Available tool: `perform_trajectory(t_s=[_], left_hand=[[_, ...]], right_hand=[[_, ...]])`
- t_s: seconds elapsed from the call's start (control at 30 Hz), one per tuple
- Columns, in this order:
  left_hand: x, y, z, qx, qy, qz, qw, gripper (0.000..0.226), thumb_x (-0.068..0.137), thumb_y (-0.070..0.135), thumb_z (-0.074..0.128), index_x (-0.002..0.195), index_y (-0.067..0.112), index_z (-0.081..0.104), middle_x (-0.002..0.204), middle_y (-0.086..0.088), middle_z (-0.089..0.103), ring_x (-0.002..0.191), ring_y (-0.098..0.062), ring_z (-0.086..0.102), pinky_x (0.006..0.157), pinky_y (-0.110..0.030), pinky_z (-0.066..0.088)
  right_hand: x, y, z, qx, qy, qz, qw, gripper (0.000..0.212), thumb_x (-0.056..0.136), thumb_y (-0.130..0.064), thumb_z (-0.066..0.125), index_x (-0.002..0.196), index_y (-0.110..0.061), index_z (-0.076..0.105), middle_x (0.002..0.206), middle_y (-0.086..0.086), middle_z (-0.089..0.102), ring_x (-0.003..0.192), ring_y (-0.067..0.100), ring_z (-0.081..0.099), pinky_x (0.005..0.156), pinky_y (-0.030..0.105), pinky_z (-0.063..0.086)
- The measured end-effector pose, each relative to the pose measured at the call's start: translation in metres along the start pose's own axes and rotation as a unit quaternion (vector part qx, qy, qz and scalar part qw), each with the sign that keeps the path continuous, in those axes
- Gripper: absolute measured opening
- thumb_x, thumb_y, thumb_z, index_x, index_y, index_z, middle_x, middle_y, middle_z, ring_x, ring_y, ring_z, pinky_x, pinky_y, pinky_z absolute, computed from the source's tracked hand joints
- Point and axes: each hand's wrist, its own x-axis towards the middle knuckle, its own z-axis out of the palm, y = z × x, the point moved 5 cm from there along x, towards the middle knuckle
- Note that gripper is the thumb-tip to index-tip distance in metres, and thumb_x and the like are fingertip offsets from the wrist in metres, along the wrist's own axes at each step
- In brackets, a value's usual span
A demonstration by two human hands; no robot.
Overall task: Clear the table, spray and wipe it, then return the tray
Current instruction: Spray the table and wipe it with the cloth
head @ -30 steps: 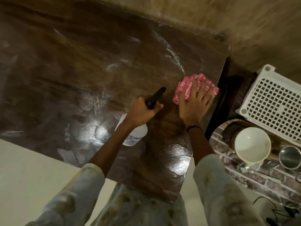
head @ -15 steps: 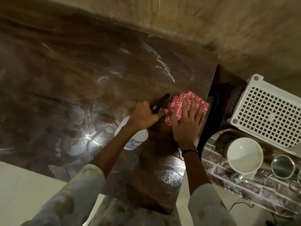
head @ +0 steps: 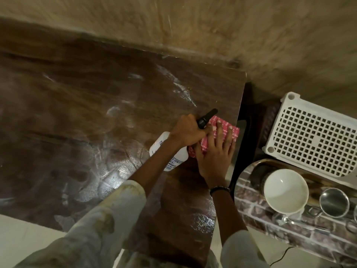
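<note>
My left hand (head: 188,130) grips the black head of a white spray bottle (head: 170,155), held just above the dark wooden table (head: 87,122). My right hand (head: 216,149) lies flat with spread fingers on a folded pink cloth (head: 233,130), pressing it onto the table near its right edge. The two hands touch each other above the cloth. Wet streaks shine across the tabletop. The round tray (head: 249,202) with a brick pattern sits off the table at the lower right, carrying a white bowl (head: 286,190) and a steel cup (head: 334,202).
A white perforated plastic crate (head: 316,136) stands at the right, behind the tray. A tan wall (head: 212,26) runs along the table's far edge. A dark gap separates the table from the crate. A black cable (head: 280,256) lies on the pale floor.
My right hand has drawn the pink cloth toward me and closer to the table's right edge. My left hand with the bottle now touches it. The camera has tilted, shifting the view.
</note>
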Motion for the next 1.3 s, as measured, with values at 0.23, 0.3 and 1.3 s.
perform_trajectory(t_s=[0.23,0.3,1.3], left_hand=[[-0.003,0.003,-0.012,-0.018,0.029,-0.015,0.999,0.026,0.083,0.039,0.066,0.087,0.014,0.065,0.063,0.006,0.057,0.049,-0.001,0.056,0.047,-0.014,0.042],[-0.007,0.003,-0.019,-0.049,0.028,-0.003,0.998,0.020,0.083,0.034,0.068,0.074,0.018,0.061,0.057,0.008,0.054,0.040,0.003,0.054,0.041,-0.008,0.039],[-0.016,-0.055,-0.085,-0.088,0.086,-0.024,0.992,0.041,0.077,0.044,0.070,0.089,0.005,0.067,0.070,-0.001,0.062,0.070,-0.016,0.062,0.061,-0.022,0.044]], right_hand=[[0.024,0.005,-0.006,0.005,0.021,-0.003,1.000,0.068,0.090,-0.058,0.036,0.148,-0.023,0.031,0.158,0.006,0.023,0.146,0.033,0.012,0.118,0.053,0.012],[0.049,0.008,-0.011,0.002,0.029,-0.002,1.000,0.069,0.090,-0.061,0.029,0.148,-0.024,0.030,0.158,0.007,0.022,0.146,0.034,0.012,0.117,0.053,0.014],[0.155,-0.037,-0.016,-0.041,-0.015,-0.106,0.993,0.070,0.092,-0.063,0.028,0.151,-0.026,0.018,0.160,0.006,0.013,0.146,0.035,0.008,0.117,0.055,0.008]])
